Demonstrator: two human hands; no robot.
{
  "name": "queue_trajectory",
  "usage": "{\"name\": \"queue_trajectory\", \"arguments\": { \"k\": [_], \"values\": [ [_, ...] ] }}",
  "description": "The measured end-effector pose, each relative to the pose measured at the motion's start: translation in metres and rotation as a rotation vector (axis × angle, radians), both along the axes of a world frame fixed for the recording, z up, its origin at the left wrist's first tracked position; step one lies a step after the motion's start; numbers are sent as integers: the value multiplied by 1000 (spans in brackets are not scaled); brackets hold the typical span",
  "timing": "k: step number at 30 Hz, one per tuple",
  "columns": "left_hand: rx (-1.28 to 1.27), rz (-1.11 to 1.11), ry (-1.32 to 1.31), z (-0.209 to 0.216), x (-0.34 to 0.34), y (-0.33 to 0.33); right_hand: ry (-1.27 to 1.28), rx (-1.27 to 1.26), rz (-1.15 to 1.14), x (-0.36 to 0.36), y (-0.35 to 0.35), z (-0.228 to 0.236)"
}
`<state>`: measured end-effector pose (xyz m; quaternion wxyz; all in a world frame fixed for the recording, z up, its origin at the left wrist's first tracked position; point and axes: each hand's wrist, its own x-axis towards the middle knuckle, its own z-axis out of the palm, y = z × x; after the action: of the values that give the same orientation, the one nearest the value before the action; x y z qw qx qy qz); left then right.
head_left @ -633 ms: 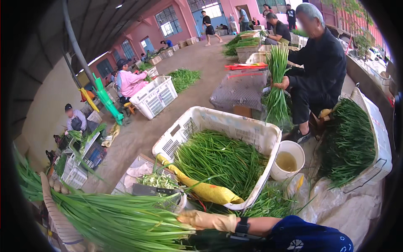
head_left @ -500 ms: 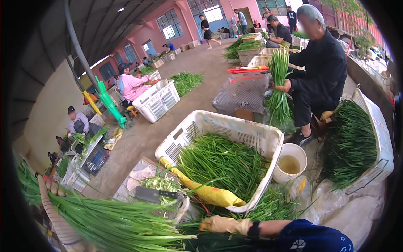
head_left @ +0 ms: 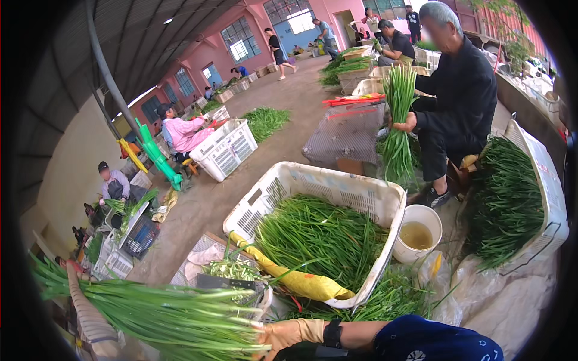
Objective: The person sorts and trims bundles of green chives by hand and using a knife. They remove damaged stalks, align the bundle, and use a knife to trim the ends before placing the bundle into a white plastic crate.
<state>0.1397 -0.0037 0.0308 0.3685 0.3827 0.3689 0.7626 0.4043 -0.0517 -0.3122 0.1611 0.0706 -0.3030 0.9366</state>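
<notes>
A large bunch of long green chives [head_left: 162,310] lies across the lower left, pale stalk ends toward the middle. My left arm, in a striped sleeve, reaches up beneath it; my left hand [head_left: 73,266], mostly covered by leaves, is closed round the leafy end. At the pale ends is my right hand [head_left: 288,334] in a tan glove, its fingers bent round the stalks and its fingertips hidden. Just beyond the bunch, a broad blade [head_left: 211,283] lies beside pale trimmings [head_left: 235,268]. A white crate [head_left: 337,174] of loose chives [head_left: 322,240] stands farther ahead, yellow wrapping [head_left: 301,283] over its near edge.
A white bucket [head_left: 435,212] of cloudy liquid stands right of the crate. Beyond it a seated person [head_left: 460,96] in black holds upright chives [head_left: 398,129]. A tilted crate [head_left: 551,192] of greens is at far right. Other people sit among crates behind; one walks.
My right hand has moved left from beside the crate to the stalk ends. The bunch has swung up slightly and lies more level. The background person has walked on leftward.
</notes>
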Motion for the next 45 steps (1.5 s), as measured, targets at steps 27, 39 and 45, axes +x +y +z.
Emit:
{"name": "queue_trajectory", "arguments": {
  "k": [27,39,45],
  "values": [
    [-108,35,-4,6,19,4,47,-159,-348,0,25,26],
    [36,-46,621,7,-6,3,376,-143,-155,-23,32,-46],
    [-113,119,285,3,-16,24,238,-21,-159,-25,19,-21]
  ]
}}
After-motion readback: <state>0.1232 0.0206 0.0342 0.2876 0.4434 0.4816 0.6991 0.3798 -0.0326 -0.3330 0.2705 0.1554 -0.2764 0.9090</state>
